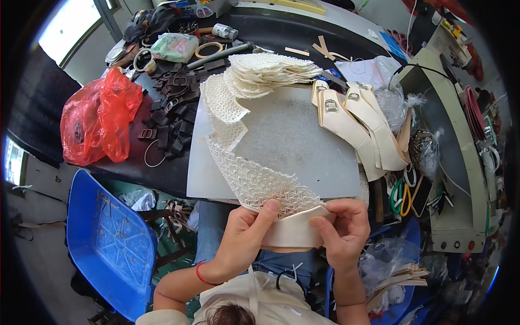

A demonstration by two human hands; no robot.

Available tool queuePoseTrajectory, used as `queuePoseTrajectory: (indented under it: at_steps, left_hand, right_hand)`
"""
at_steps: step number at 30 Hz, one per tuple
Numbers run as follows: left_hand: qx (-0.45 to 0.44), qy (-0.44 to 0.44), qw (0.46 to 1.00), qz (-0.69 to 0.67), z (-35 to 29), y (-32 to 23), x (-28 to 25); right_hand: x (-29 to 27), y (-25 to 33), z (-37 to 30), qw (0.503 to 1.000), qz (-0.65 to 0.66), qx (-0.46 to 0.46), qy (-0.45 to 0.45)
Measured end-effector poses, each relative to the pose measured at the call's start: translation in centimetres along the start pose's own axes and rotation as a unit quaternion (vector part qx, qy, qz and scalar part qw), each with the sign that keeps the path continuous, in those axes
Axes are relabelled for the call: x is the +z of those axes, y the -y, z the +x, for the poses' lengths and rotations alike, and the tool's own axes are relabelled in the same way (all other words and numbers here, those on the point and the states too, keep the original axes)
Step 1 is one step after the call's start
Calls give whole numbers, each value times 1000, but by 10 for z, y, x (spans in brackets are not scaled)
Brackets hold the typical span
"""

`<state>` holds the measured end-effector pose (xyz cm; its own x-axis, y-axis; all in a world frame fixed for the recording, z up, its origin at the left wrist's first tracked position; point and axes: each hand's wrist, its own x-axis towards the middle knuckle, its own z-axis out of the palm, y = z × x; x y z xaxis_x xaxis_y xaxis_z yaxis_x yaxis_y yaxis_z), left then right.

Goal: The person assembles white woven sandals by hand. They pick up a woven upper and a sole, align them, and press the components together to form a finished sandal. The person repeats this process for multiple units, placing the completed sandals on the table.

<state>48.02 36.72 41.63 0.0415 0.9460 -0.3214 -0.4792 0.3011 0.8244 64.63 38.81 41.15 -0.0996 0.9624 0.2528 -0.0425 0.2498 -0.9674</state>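
Note:
Both hands hold one cream woven mesh piece backed by a smooth cream leather strip, close to my lap. My left hand pinches its left end, thumb pressed on the weave. My right hand grips the right end, fingers curled over the edge. The piece reaches up onto a grey work board. More mesh pieces lie in a fanned stack at the board's far edge, and others on its left side. Cream straps with metal buckles lie at its right.
A red plastic bag and a pile of dark strap parts sit at left on the black table. A blue plastic chair stands at lower left. Scissors with green and yellow handles and a cream machine are at right.

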Motion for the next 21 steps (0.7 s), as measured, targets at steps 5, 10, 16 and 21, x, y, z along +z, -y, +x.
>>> queuePoseTrajectory:
  at_steps: [5,10,16,21]
  left_hand:
    - [-28,23,999,-1,-3,-1,-5]
    - [-13,34,999,13,-4,-1,-8]
    - [-2,51,998,36,-5,-4,-7]
    - [17,72,994,83,-9,-3,-12]
  right_hand:
    - [1,-2,1,1000,-1,23,-15]
    - [2,3,5,997,-61,47,-4]
    - [-3,2,5,992,-33,115,36]
    - [-4,3,3,988,17,149,44]
